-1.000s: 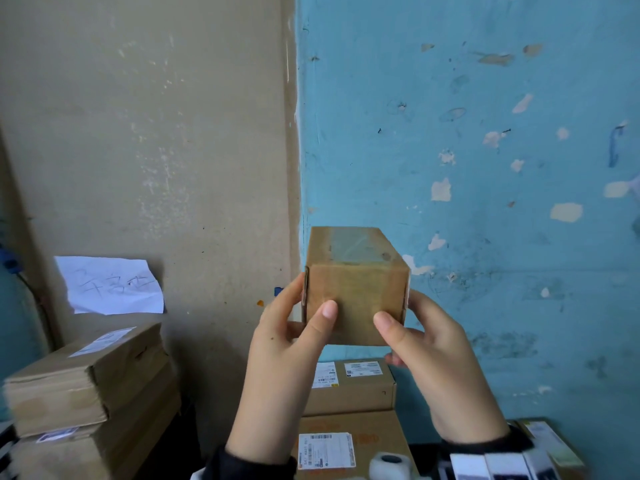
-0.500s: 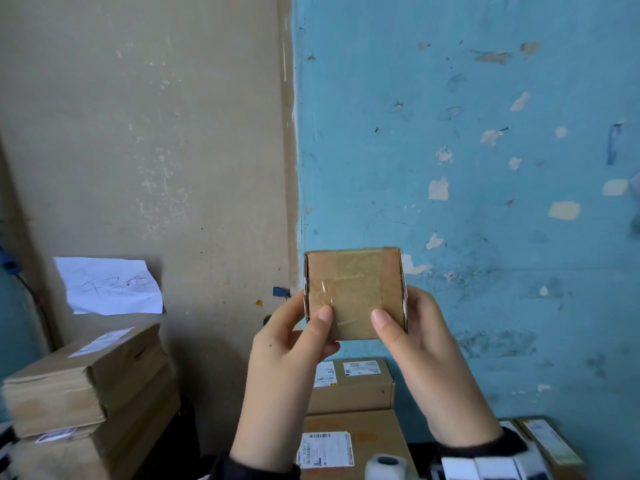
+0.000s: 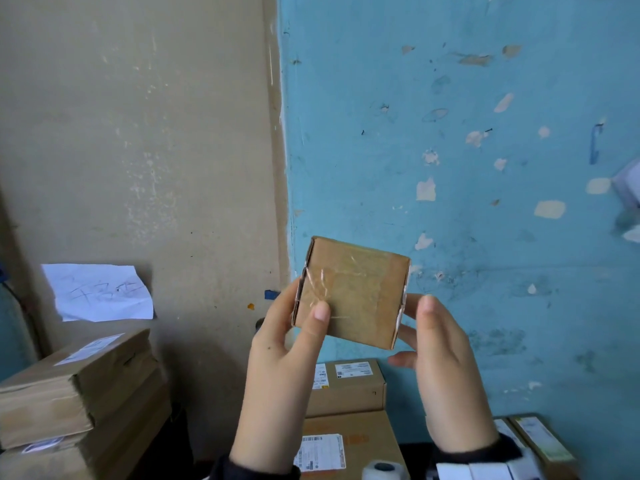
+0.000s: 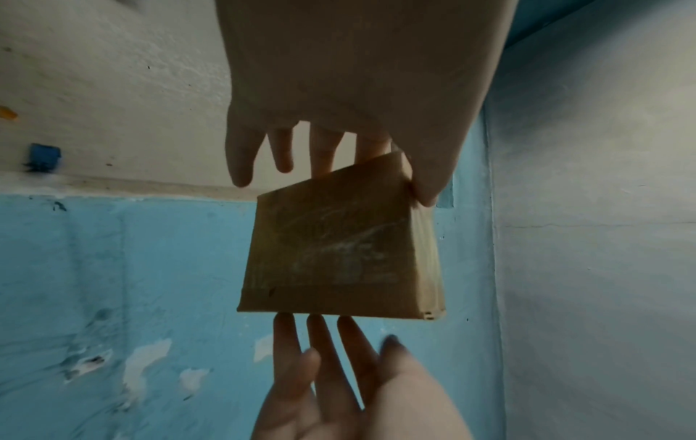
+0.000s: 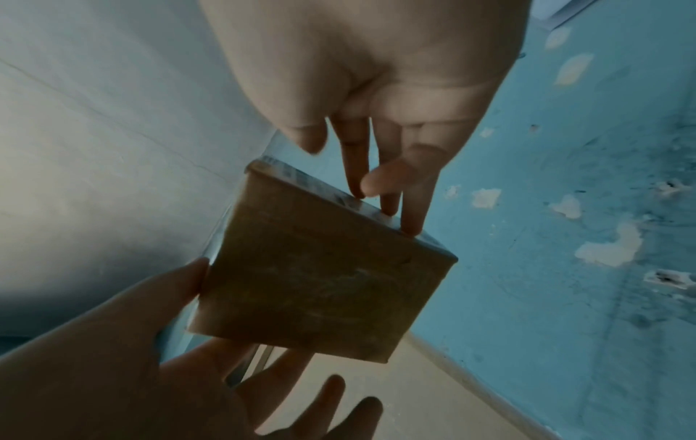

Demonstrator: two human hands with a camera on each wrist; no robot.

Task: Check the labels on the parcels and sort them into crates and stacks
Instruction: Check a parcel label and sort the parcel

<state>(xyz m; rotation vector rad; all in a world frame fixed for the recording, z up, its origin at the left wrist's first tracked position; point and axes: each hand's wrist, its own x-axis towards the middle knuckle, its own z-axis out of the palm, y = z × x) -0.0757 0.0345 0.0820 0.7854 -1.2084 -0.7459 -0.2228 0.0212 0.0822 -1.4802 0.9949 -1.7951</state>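
Item: small cardboard parcel point(image 3: 349, 292), taped, held up above the labelled box stack point(image 3: 346, 386). Left hand point(image 3: 277, 368) pinches its left edge, thumb on the front; right hand point(image 3: 446, 358) touches the right edge with straight fingers. Judged light, stiff, tape-slick; grip opposite edges.

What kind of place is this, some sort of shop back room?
Probably a small parcel sorting or storage room. Labelled cardboard boxes are stacked against scuffed painted walls, a handwritten paper sign hangs above another stack, and both hands hold a small taped parcel.
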